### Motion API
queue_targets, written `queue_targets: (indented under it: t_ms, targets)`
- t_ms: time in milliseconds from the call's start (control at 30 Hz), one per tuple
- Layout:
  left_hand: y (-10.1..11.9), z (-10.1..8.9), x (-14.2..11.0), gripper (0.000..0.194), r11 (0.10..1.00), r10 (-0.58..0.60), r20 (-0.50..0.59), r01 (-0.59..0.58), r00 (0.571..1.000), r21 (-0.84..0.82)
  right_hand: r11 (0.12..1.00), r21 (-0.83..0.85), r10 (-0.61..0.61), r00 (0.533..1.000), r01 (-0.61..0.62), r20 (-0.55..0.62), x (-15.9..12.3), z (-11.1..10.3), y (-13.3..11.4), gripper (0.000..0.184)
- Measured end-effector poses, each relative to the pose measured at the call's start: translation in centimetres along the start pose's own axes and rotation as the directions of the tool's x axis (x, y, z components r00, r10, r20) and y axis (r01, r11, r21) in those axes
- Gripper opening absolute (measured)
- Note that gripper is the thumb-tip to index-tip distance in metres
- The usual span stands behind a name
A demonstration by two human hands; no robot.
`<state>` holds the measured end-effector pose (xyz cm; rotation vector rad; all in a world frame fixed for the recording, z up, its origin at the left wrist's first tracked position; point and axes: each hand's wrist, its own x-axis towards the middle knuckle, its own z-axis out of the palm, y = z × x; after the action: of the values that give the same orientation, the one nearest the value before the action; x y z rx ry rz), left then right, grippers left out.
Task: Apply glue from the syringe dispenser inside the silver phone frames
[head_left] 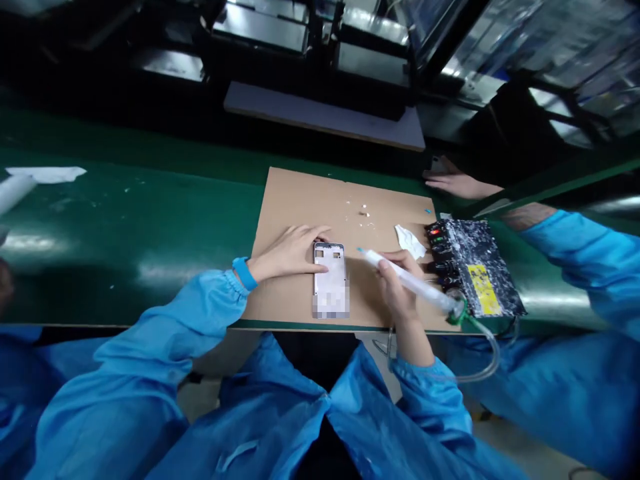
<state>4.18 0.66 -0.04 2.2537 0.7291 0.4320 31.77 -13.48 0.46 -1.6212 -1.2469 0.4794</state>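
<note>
A flat, pale phone housing (331, 277) with small cutouts near its top lies on the brown cardboard sheet (295, 197). My left hand (293, 252) grips it from the left, thumb over its face and fingers by the top corner. My right hand (399, 287) holds a white dispensing syringe (417, 285) with a blue tip. The tip points up and left, to the right of the housing and apart from it. A clear hose leaves the syringe's rear by a green fitting.
A black control box (483, 267) with knobs and a yellow label stands at the right. Beside it lies a crumpled white tissue (410, 241). Small white crumbs dot the cardboard. A co-worker's hand (463, 183) reaches in at the right, over the green bench (200, 220).
</note>
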Motion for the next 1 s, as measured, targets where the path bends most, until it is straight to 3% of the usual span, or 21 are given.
queue_targets:
  t_ms: [100, 233, 467, 1000]
  targets:
    - [0.0, 0.4, -0.4, 0.089, 1.0, 0.011, -0.023, -0.011, 1.0, 0.004, 0.956, 0.255, 0.117, 0.986, -0.145, 0.122, 0.5, 3.3, -1.0, 0.044]
    - [-0.2, 0.7, -0.6, 0.089, 1.0, 0.013, -0.039, -0.012, 0.999, 0.016, 0.937, 0.268, 0.195, 0.972, -0.224, 0.133, 1.2, 5.3, -1.1, 0.046]
    - [-0.1, 0.8, -0.7, 0.09, 0.999, 0.013, -0.047, -0.011, 0.999, 0.034, 0.963, 0.158, 0.193, 0.968, -0.219, 0.16, 0.9, 5.1, -0.8, 0.046]
    - [0.3, 0.5, -0.7, 0.088, 0.999, 0.005, -0.036, -0.003, 0.999, 0.036, 0.97, 0.159, 0.16, 0.976, -0.183, 0.147, 0.7, 5.2, -0.7, 0.044]
